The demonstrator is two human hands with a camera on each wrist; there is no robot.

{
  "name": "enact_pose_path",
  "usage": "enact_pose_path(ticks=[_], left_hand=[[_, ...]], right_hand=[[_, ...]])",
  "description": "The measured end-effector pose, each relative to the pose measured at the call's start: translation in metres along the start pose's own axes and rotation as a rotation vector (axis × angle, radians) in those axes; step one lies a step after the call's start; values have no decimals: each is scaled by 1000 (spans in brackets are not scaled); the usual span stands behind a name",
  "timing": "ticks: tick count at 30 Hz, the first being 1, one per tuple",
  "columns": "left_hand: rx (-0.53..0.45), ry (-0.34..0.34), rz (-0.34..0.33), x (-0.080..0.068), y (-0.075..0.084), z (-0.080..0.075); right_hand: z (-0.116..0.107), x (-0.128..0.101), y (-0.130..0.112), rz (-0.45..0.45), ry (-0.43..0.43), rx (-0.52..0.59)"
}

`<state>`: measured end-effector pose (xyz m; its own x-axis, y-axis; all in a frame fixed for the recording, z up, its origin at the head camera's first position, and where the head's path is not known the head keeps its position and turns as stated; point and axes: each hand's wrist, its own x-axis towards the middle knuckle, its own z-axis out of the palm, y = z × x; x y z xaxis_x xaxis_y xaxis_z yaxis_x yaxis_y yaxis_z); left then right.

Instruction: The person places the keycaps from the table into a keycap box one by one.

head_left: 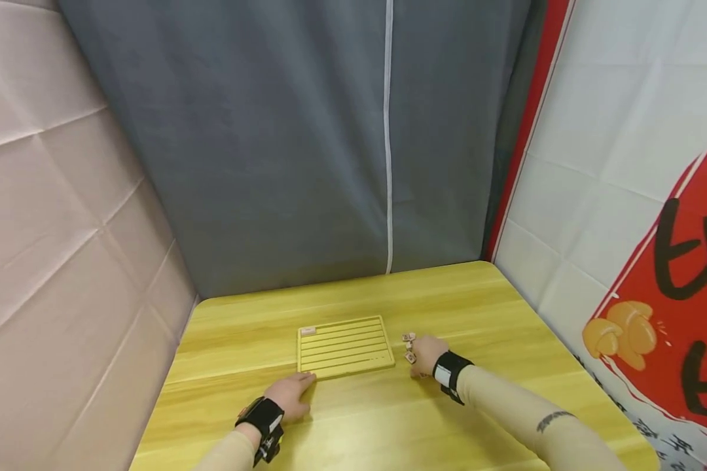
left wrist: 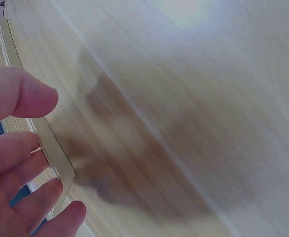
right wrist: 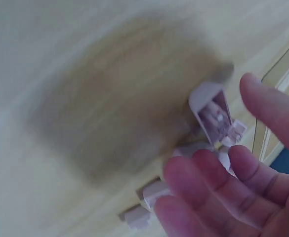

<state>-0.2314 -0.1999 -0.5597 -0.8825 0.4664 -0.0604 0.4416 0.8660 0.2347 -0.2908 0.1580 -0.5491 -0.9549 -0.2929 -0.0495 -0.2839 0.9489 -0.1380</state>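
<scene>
My left hand (head_left: 289,396) lies at the near left corner of a flat yellow board (head_left: 344,348) with long parallel grooves. In the left wrist view, its fingertips (left wrist: 52,186) touch the board's edge and the thumb stands apart. One small pale block (head_left: 308,331) sits in the board's far left corner. Right of the board, my right hand (head_left: 429,354) reaches over several small pale blocks with printed faces. The right wrist view has its thumb and fingers spread apart around a larger-looking pale block (right wrist: 207,98), with a small block (right wrist: 234,132) beside it. Fingers partly hide other blocks.
Two more pale blocks, one (right wrist: 154,191) and another (right wrist: 137,217), lie by the right fingertips. The wood-grain table (head_left: 247,327) meets a grey curtain (head_left: 300,163) behind. Pale fabric walls stand left and right, the right one (head_left: 595,131) bearing red printed panels.
</scene>
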Motion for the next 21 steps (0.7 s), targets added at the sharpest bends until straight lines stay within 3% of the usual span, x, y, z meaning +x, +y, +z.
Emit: enact_pose_path(ticks=[6,14,18,21], left_hand=[[-4,-12,-27,0,6,-1],[77,-25,20,-1,24,3],[71,-27,33,-7,29,4],[79,-13,19,-8,27,3]], right_hand=[[14,-2,4,-35,36,21],[24,-7,11,-76,105,73],[15,-4,12,-73,44,240],[-1,6,11,-27,-38,519]])
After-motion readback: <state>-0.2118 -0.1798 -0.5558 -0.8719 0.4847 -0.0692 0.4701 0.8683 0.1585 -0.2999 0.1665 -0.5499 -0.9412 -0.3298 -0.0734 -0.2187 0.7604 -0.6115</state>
